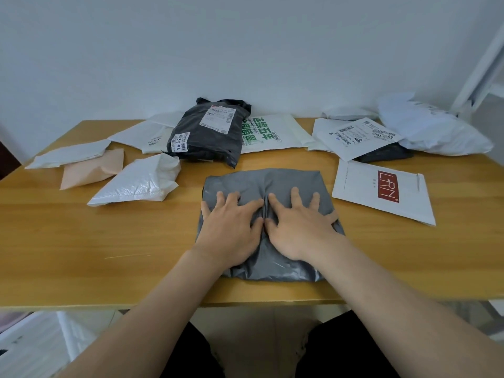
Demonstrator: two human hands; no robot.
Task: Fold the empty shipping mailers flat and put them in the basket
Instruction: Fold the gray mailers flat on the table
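Left hand (231, 227): released, fingers spread, pressing on grey mailer (261, 181) | Right hand (300, 227): released, fingers spread, pressing same mailer just beside left hand | Grey mailer: on table (81, 241), centre, near front edge | Black mailer (210, 132): near rear edge

The table (68, 255) is lying open at near left; a black mailer (207, 137) and a white envelope (381, 192) are blocking far and right
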